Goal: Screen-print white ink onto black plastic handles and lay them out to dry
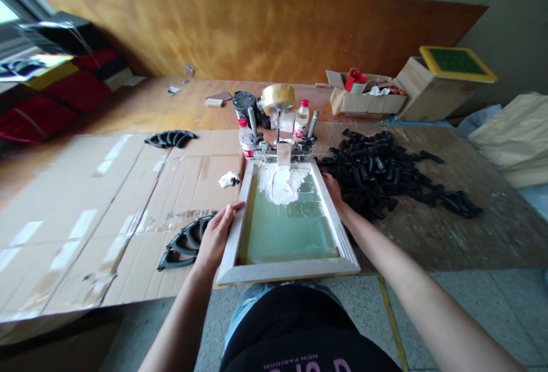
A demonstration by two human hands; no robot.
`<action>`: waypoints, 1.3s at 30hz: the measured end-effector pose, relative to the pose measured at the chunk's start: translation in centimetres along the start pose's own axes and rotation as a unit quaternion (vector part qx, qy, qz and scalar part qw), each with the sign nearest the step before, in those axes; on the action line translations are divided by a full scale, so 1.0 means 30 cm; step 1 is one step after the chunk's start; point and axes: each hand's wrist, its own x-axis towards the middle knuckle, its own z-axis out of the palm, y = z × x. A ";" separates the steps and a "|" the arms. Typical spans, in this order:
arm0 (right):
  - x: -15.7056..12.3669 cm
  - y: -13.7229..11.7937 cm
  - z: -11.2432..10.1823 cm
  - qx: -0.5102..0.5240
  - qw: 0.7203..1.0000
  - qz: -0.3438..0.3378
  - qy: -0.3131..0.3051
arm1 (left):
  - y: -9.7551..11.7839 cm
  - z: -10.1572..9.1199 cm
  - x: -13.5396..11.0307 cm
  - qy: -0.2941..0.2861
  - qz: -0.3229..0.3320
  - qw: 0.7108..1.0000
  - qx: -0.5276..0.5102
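Note:
A screen-printing frame [287, 269] with a green mesh [286, 238] lies in front of my body, held at its far end by a metal hinge clamp [278, 154]. White ink [280, 184] is smeared over the mesh's far part, where a squeegee [283, 155] stands. My left hand [217, 234] is closed at the frame's left side, fingertips on its edge. Beside it, curved black plastic handles [182, 246] lie in a row on cardboard. My right hand [334, 188] is at the frame's right side, its fingers partly hidden, next to a pile of black handles [381, 166].
Two bottles with red caps [301, 118] [246, 138], a tape roll [278, 98] and a black tub [244, 104] stand around the clamp. A white-stained wad [228, 179] lies left of the frame. More handles [170, 138] rest farther back on the cardboard [107, 189]. Cartons [363, 102] stand at back right.

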 end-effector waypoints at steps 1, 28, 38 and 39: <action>0.025 0.017 -0.020 -0.013 1.000 0.016 0.019 | -0.048 0.001 0.000 -0.006 -0.011 1.000 -0.001; 0.042 -0.250 0.000 -0.062 0.921 -0.338 -0.183 | -0.246 0.032 0.065 0.020 -0.040 0.998 0.048; 0.331 -0.296 -0.094 -0.066 0.986 -0.141 -0.055 | -0.037 -0.003 0.022 0.000 -0.035 0.999 -0.032; 0.354 -0.270 -0.117 -0.064 0.990 -0.122 -0.027 | 0.002 -0.004 0.023 0.001 -0.029 0.999 -0.041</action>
